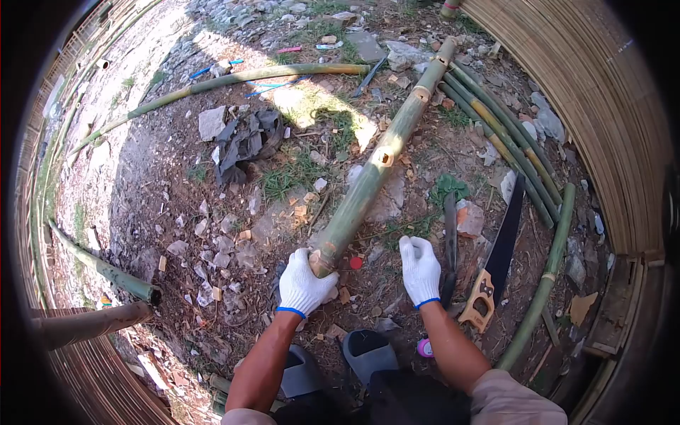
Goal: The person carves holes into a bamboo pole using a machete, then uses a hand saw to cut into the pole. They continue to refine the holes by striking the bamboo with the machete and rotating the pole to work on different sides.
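Observation:
A thick green bamboo pole (pixel 358 195) with several cut holes runs from near my feet up to the top right. My left hand (pixel 304 285), in a white glove with a blue cuff, grips its near end. My right hand (pixel 421 270), gloved the same way, is raised to the right of the pole, apart from it, with its fingers curled; whether it holds anything small is hidden. Beside it on the ground lie a long dark blade-like tool (pixel 450 244) and a handsaw (pixel 494 265) with a wooden handle. A small red disc (pixel 355 263) lies between my hands.
More bamboo poles (pixel 496 131) lie at the right, and a long curved one (pixel 234 79) at the upper left. A dark crumpled cloth (pixel 248 142), stones and wood chips are on the dirt. A pink round object (pixel 425 348) is near my right sandal (pixel 368 354).

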`<state>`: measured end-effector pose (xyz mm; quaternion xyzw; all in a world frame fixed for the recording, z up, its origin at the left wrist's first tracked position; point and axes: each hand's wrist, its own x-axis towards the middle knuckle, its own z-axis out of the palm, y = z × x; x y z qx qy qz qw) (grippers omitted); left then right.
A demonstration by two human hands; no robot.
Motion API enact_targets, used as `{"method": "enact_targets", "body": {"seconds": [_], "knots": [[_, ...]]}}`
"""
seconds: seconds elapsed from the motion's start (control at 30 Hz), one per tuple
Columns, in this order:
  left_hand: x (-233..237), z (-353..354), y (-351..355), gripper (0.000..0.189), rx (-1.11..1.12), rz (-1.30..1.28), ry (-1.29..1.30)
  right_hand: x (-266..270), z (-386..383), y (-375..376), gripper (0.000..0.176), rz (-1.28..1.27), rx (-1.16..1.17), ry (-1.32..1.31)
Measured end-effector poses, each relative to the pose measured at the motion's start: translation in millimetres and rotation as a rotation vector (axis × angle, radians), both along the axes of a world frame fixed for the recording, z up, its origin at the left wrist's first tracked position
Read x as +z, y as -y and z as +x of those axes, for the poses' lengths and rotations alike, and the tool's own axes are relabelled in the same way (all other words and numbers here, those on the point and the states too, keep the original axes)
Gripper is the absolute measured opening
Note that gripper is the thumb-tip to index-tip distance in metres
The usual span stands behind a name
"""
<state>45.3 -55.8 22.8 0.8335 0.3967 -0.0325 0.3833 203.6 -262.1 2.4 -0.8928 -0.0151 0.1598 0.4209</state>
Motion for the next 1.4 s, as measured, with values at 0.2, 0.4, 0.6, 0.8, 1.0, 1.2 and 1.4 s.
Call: {"method": "enact_targets", "body": {"seconds": [0.2, 0.4, 0.6, 0.8, 1.0, 1.2, 1.4], "knots": [[26, -12, 92, 0.065, 0.043, 0.057, 0.114, -11, 17, -81, 0.085, 0.262, -0.135, -0.158], [46, -17, 39, 0.095, -0.583, -0.252, 0.074, 23, 29, -44, 0.06, 0.592, -0.096, -0.3], [58, 86, -47, 0.082, -0.12, -0.542, 0.339, 71, -1, -4, 0.042, 0.606, -0.008, -0.439], [-9, 219, -9, 0.083, -0.098, -0.994, 0.415, 90, -8, 73, 0.061, 0.317, 0.177, -0.349], [-18, 227, 11, 0.055, 0.308, -1.453, 0.692, 116, -39, 178, 0.089, -0.118, 0.587, -0.095], [25, 77, 26, 0.057, 0.142, -1.385, 0.342, 129, -55, 240, 0.074, -0.473, 0.593, -0.181], [89, -27, 51, 0.053, 0.088, -1.543, 0.352, 143, -3, 274, 0.072, -0.554, 0.511, 0.109]]}}
